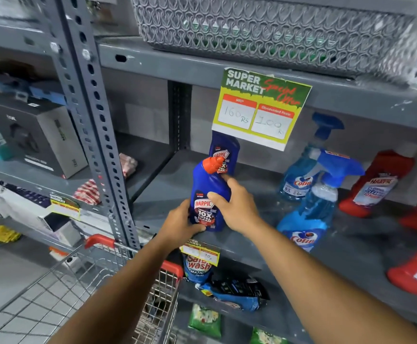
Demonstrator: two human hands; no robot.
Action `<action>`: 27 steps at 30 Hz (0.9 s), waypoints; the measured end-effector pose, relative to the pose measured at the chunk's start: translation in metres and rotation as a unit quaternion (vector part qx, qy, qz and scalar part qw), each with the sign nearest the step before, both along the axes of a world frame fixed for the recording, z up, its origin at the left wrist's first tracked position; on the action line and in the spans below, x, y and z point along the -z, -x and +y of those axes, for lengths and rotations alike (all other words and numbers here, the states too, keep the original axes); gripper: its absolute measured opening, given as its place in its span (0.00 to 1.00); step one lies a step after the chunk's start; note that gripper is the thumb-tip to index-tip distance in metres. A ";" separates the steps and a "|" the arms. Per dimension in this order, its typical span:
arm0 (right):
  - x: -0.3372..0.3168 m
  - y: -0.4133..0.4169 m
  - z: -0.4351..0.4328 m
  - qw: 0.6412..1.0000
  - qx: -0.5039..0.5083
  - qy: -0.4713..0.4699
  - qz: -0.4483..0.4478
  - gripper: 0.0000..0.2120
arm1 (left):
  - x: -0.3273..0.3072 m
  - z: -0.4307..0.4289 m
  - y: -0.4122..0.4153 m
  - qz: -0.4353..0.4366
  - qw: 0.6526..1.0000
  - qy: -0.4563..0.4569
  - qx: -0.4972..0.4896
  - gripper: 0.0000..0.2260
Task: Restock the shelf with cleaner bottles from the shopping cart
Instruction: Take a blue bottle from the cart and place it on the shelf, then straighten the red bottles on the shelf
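A: Nearest: shopping cart (118, 276) at lower left, red-trimmed rim; I cannot tell what is left inside.

B: Hands?

A: Left hand (181, 225) cups the base of a blue Harpic bottle (208, 197), fingers wrapped tight round its lower body. Right hand (237, 207) clamps the shoulder from the right, fingers closed on it. Bottle sits at the front edge of the grey shelf (351, 249), leaning slightly, orange cap up.

B: How to finish it well?

A: My judgement: set the base flat, slide it back in line with the second Harpic bottle (225, 155) standing just behind, label forward. Release one hand at a time.

B: Hazards?

A: Colin spray bottles (309, 207) stand near on the right, red bottles (376, 182) beyond; keep the right elbow in. The offer sign (262, 108) hangs above, so stay low.
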State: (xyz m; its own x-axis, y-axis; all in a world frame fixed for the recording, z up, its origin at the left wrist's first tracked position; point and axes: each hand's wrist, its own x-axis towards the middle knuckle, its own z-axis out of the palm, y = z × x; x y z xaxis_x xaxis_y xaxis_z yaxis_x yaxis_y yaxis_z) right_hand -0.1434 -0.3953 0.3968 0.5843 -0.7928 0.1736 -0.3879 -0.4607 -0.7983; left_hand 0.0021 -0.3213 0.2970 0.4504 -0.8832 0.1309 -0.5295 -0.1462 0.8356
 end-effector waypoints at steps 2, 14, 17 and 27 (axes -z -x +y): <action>0.001 0.000 -0.002 1.000 -0.008 -0.009 0.009 0.29 | 0.004 0.001 -0.002 0.006 1.000 0.008 0.000 0.29; 0.077 0.190 0.038 0.983 0.098 -0.130 -0.091 0.12 | 0.017 0.049 0.052 -0.129 0.961 0.133 -0.204 0.24; 0.090 0.281 0.010 0.957 0.266 -0.044 -0.104 0.20 | 0.023 0.050 0.130 -0.137 0.970 0.199 0.004 0.20; -0.008 0.394 -0.099 0.920 0.314 0.176 -0.157 0.31 | -0.032 -0.133 0.369 0.050 0.959 0.019 0.278 0.39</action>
State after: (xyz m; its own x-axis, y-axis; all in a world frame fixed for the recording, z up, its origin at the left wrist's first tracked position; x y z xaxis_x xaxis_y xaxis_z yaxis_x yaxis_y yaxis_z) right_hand -0.5369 -0.4941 0.4052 -0.0922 -0.8190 0.5664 -0.4420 -0.4760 -0.7603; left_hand -0.3673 -0.4546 0.3287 -0.0769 -0.9859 0.1489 -0.4336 0.1675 0.8854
